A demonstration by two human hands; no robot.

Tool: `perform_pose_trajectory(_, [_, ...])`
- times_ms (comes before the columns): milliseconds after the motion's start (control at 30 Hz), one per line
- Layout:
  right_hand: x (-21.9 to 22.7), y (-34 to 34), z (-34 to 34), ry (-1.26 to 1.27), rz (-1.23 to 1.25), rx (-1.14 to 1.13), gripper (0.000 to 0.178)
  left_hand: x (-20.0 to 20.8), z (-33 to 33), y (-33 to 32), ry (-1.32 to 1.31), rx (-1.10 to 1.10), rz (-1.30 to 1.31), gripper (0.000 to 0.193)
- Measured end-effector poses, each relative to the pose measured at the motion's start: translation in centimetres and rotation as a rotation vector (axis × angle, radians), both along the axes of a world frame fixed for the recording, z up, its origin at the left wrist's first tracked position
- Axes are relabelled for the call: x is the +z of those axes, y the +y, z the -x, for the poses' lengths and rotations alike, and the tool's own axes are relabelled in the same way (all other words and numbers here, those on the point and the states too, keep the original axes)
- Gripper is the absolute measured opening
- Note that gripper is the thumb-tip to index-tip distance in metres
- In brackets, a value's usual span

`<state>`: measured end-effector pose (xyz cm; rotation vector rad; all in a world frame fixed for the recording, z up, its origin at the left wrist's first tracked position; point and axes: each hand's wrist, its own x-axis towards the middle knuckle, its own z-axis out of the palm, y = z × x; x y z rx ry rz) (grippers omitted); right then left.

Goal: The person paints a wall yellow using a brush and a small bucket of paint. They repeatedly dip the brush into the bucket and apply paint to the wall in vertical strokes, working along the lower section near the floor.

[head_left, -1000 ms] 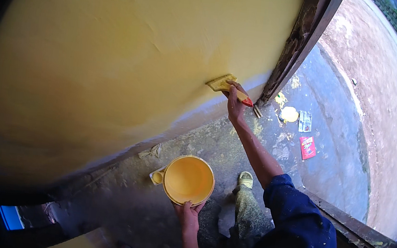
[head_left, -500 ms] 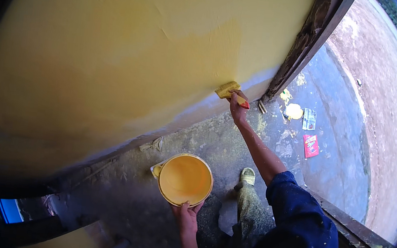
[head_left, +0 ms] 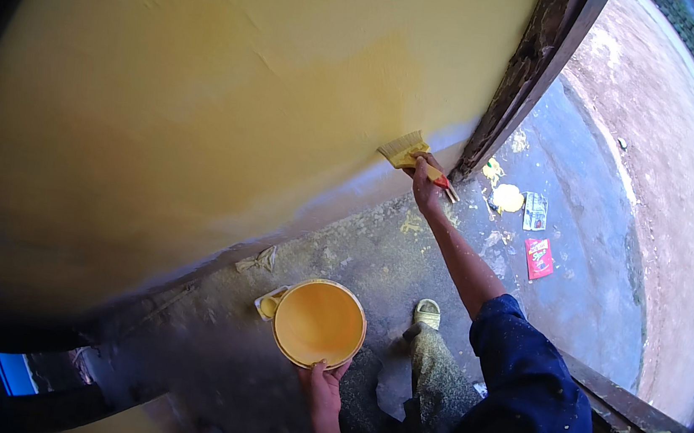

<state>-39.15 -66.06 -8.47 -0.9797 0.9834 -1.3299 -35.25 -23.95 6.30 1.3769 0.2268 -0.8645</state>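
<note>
My right hand (head_left: 427, 179) is closed around a wide, yellow-coated paintbrush (head_left: 407, 148) with a red-tipped handle. The brush's bristles lie at the lower part of the yellow wall (head_left: 239, 121), above a pale unpainted strip along its base. My left hand (head_left: 324, 383) grips the near rim of a round bucket (head_left: 320, 324) whose inside is coated yellow-orange. How much paint it holds, I cannot tell.
A dark wooden door frame (head_left: 516, 95) rises at the wall's right end. Outside lie a red packet (head_left: 540, 259), a silvery packet (head_left: 535, 212) and a yellow splotch (head_left: 508, 200). A crumpled scrap (head_left: 256, 259) lies by the wall base. My sandalled foot (head_left: 427, 313) stands on the stained floor.
The brush has tilted in my right hand, so its bristles now fan toward the upper left and more of the handle shows. The view has shifted slightly; the bucket stays in my left hand.
</note>
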Motion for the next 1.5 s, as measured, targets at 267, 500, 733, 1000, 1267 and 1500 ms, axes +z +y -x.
perform_pose_trajectory(267, [15.6, -1.9, 4.2, -0.177, 0.37, 0.072, 0.031, 2.3, 0.7, -0.8, 0.039, -0.04, 0.021, 0.062])
perform_pose_trajectory(500, [4.5, -0.1, 2.1, -0.168, 0.242, 0.011, 0.035, 1.2, 0.2, -0.8, 0.044, -0.084, 0.105, 0.066])
perform_pose_trajectory(733, [2.9, -0.3, 0.8, -0.276, 0.086, 0.119, 0.038, 1.3, -0.4, 1.1, 0.039, -0.079, 0.05, 0.066])
perform_pose_trajectory(1000, [11.7, 0.5, 1.6, -0.197, 0.4, 0.004, 0.036, 0.8, -1.1, 2.6, 0.069, -0.077, 0.043, 0.062])
perform_pose_trajectory(1267, [-4.2, 3.1, -1.8, 0.041, -0.255, 0.139, 0.039, -0.6, -1.3, 3.1, 0.02, -0.067, 0.089, 0.061])
perform_pose_trajectory(1500, [10.3, 1.9, -0.7, -0.375, 0.371, 0.123, 0.037, 0.4, -3.3, 4.7, 0.036, -0.085, 0.032, 0.061])
